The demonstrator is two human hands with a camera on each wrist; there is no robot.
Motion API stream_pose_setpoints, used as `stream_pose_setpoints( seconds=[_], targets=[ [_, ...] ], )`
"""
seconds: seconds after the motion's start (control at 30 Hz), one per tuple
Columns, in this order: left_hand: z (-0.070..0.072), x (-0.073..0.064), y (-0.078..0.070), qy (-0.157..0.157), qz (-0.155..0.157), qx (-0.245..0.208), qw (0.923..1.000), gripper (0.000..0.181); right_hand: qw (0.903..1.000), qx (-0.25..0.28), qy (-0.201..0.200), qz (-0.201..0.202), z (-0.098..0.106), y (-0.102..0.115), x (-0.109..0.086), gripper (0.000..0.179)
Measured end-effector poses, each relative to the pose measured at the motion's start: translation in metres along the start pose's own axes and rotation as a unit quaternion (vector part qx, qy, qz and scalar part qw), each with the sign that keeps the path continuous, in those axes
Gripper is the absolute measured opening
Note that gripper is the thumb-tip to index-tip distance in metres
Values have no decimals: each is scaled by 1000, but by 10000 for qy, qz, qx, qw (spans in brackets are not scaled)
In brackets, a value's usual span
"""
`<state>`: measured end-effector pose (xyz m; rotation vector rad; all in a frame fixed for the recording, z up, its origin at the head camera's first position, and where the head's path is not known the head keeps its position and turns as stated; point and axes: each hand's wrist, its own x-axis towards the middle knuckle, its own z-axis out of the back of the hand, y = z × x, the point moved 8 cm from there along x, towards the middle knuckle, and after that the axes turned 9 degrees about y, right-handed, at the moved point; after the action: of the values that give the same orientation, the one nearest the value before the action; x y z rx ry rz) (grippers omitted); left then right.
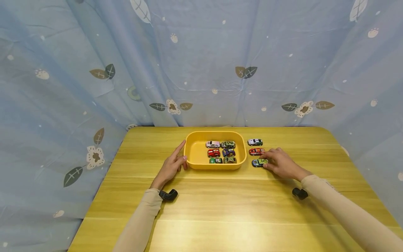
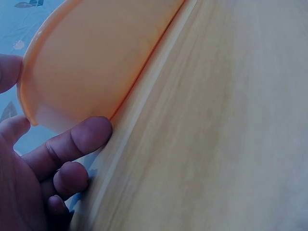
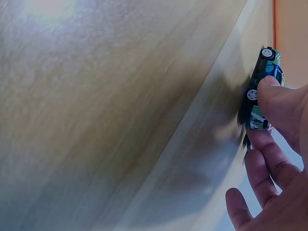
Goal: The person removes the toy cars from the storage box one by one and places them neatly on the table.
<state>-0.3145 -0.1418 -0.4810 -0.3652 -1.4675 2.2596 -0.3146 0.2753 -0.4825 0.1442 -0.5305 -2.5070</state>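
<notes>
A yellow plastic tray (image 1: 195,166) stands on the table, with several small toy cars in its middle and right part. My left hand (image 1: 170,168) touches the tray's left side, its index finger stretched along the outside of the rim. In the left wrist view, fingertips (image 2: 91,134) lie against the tray's wall (image 2: 96,62). On the right, my right hand (image 1: 283,163) pinches a blue and yellow-green toy car (image 1: 257,162) between thumb and fingers. The right wrist view shows this car (image 3: 257,89) from its side, with the thumb on it; fingers hide its rear part.
Behind the pinched car, a red toy car (image 1: 256,151) and a white toy car (image 1: 255,142) stand in a column right of the tray. A wooden table (image 1: 226,210) lies under everything, and a blue patterned curtain (image 1: 201,49) hangs behind its far edge.
</notes>
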Motion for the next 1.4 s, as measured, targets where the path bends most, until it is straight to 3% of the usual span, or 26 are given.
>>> stream_pose_setpoints(
  seconds=[0.33, 0.57, 0.7, 0.87, 0.97, 1.13, 1.27, 1.4],
  targets=[
    [1, -3, -1, 20, 102, 181, 9998, 67, 9999, -94, 108, 80, 0, 1, 1, 29],
    [2, -4, -3, -2, 0, 196, 9998, 67, 9995, -128, 189, 199, 4, 5, 2, 36],
    [2, -4, -2, 10, 2, 124, 9999, 67, 9996, 24, 271, 116, 16, 8, 2, 41],
    [1, -3, 0, 11, 21, 75, 10000, 67, 9997, 193, 117, -102, 45, 10, 8, 31],
    [1, -3, 0, 17, 17, 77, 10000, 67, 9994, 138, -39, -300, 64, 11, 16, 28],
    [1, -3, -1, 37, 56, 138, 9999, 67, 9978, 300, -168, -574, 85, 16, 38, 46],
    [1, -2, -3, 67, 24, 173, 9998, 67, 9967, 443, -79, -676, 89, 24, 60, 55],
    [0, -1, -5, 51, -11, 187, 9998, 66, 9973, 463, 97, -562, 88, 36, 85, 51]
  ],
)
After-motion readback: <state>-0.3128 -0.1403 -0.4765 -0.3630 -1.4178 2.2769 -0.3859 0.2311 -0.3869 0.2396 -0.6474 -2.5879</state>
